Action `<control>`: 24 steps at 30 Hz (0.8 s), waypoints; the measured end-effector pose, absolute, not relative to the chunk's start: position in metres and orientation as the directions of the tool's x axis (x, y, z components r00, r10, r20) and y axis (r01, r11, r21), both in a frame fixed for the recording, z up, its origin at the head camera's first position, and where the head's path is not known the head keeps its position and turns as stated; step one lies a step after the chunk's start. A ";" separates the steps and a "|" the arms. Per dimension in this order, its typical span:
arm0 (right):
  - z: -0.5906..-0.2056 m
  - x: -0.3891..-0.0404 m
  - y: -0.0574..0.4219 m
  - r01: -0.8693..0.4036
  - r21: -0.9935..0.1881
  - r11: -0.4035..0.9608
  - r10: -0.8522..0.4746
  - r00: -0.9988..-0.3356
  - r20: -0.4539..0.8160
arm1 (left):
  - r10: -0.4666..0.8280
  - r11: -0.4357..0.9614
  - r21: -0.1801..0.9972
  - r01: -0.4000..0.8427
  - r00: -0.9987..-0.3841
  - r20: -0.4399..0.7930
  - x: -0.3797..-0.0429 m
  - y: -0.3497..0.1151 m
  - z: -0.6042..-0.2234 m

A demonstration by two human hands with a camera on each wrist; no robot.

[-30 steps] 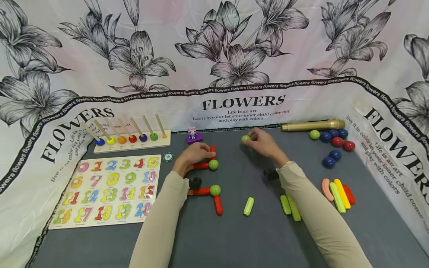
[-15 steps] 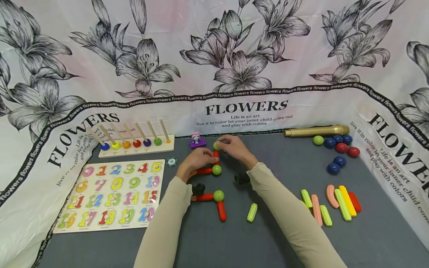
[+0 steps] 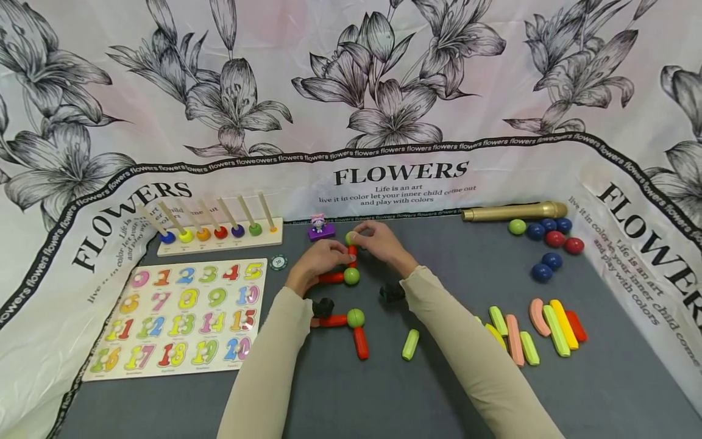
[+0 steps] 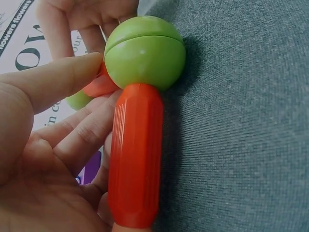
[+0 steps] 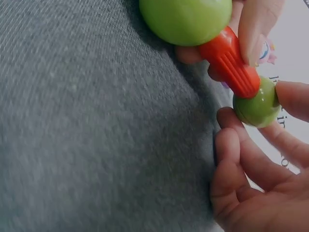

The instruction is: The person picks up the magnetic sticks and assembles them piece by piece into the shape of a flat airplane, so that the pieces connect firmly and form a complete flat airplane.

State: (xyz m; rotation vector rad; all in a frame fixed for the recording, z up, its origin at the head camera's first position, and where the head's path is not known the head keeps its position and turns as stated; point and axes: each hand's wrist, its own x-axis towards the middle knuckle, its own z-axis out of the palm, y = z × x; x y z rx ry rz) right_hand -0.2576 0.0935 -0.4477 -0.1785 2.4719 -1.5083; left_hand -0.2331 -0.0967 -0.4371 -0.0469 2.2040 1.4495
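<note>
In the head view my left hand point(image 3: 319, 259) pinches a short red stick point(image 3: 352, 255) between thumb and finger. At the stick's far end my right hand point(image 3: 382, 245) holds a small green ball point(image 5: 258, 104) in its fingertips; the right wrist view shows ball and stick end meeting. The stick's near end meets another green ball point(image 4: 145, 53), from which a second red stick point(image 4: 136, 154) extends leftward, partly behind my left hand in the head view. Nearer me lies a similar piece: a green ball point(image 3: 355, 317) joined to two red sticks point(image 3: 360, 343).
A number puzzle board point(image 3: 145, 305) and a peg stand point(image 3: 219, 246) are at left, with a purple figurine point(image 3: 320, 230) behind my hands. A loose green stick point(image 3: 410, 345) lies in front. Right: coloured sticks point(image 3: 556, 330), several balls point(image 3: 542, 272), a gold microphone-like tube point(image 3: 510, 212).
My right hand has brought the green ball leftward from the table's middle to the red stick's far end. My left hand has kept its pinch on the stick.
</note>
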 end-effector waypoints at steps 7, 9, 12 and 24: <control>-0.441 -0.245 0.114 -0.051 -0.877 0.478 -0.329 -0.936 -0.124 | 0.253 0.441 0.861 -0.255 -0.885 -0.391 -0.231 -0.097 -0.440; -0.437 -0.238 0.124 -0.066 -0.866 0.496 -0.338 -0.933 -0.123 | 0.250 0.446 0.857 -0.259 -0.883 -0.397 -0.230 -0.099 -0.440; -0.430 -0.224 0.142 -0.091 -0.852 0.516 -0.341 -0.934 -0.107 | 0.243 0.454 0.847 -0.278 -0.876 -0.417 -0.230 -0.101 -0.441; -0.403 -0.156 0.206 -0.286 -0.746 0.602 -0.403 -0.915 0.026 | 0.268 0.502 0.823 -0.267 -0.857 -0.441 -0.238 -0.097 -0.433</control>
